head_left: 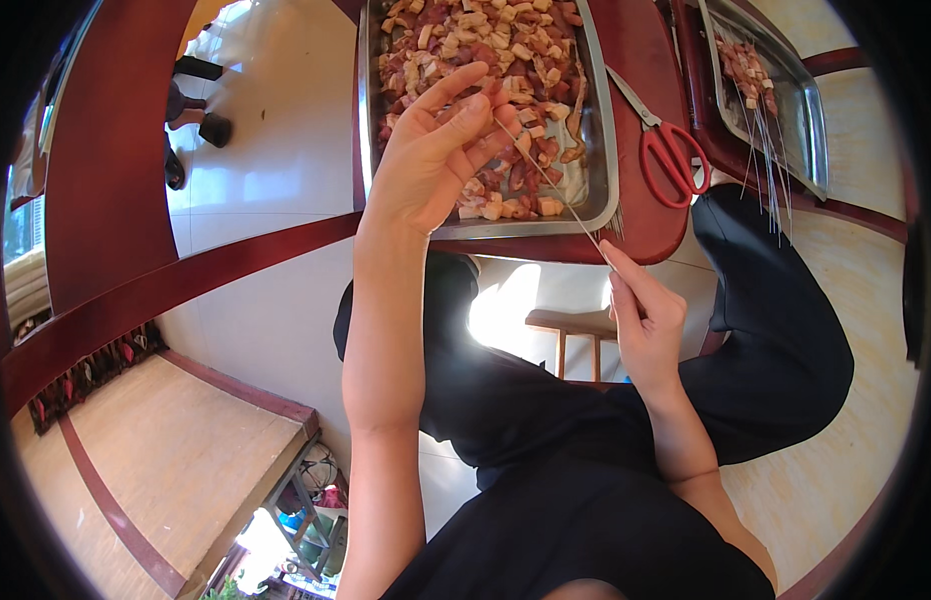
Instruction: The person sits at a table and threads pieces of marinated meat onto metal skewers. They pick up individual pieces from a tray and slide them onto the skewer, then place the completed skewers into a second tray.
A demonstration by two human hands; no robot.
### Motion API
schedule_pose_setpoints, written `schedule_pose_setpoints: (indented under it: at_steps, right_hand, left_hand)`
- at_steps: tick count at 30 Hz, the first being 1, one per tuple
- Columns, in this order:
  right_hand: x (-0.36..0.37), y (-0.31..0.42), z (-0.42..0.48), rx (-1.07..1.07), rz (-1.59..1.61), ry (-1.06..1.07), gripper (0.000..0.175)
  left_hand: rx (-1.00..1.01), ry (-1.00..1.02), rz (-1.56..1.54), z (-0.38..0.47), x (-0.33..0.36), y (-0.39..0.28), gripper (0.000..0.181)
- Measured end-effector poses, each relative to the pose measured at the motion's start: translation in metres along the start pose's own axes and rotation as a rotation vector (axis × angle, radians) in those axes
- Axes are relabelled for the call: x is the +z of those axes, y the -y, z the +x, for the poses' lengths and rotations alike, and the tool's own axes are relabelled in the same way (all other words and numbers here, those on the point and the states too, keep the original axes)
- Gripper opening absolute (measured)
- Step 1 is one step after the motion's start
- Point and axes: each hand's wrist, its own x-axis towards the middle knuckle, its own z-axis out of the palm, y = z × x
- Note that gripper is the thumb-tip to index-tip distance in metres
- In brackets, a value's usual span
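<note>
A metal tray [606, 135] heaped with raw meat pieces [465, 45] stands on a red table. Over its lower part, my left hand [450, 135] holds a small piece of meat [495, 94] between its fingers, at the upper end of a thin skewer [555, 187]. My right hand [649, 315] pinches the lower end of that skewer, below the table's edge. How far the tip goes into the meat is hidden by my left fingers. More thin skewers stick out from under the tray's lower right corner.
Scissors with red handles [674, 161] lie right of the tray. A second metal tray [814, 150] at the upper right holds skewered meat [750, 71], its skewers jutting over the rim. A wooden stool [574, 322] is below the table. Another person's feet [203, 124] show at the upper left.
</note>
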Motion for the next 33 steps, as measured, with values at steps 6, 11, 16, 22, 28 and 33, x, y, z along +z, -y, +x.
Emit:
schedule_pose_setpoints:
  at_steps: [6, 11, 16, 22, 28, 33]
  right_hand:
    - [-0.006, 0.003, 0.000, 0.041, -0.014, 0.019, 0.032]
    - [-0.004, 0.001, 0.000, 0.073, 0.031, 0.012, 0.031]
    - [-0.005, 0.000, 0.003, 0.079, 0.051, 0.005, 0.031]
    - [-0.013, 0.002, 0.005, 0.047, -0.018, -0.015, 0.030]
    - [-0.027, 0.006, 0.012, 0.033, -0.068, 0.006, 0.030]
    - [-0.027, 0.008, 0.009, 0.026, -0.029, 0.008, 0.030]
  left_hand:
    - [0.030, -0.035, -0.015, 0.000, 0.006, 0.000, 0.037]
    - [0.051, -0.010, -0.018, -0.001, 0.009, 0.006, 0.038]
    - [0.050, 0.029, -0.025, -0.002, 0.011, 0.004, 0.040]
    - [0.009, 0.097, 0.009, 0.000, 0.010, 0.001, 0.045]
    - [0.021, 0.175, -0.008, 0.003, -0.001, 0.000, 0.044]
    - [0.061, 0.068, -0.053, 0.004, 0.003, 0.002, 0.040]
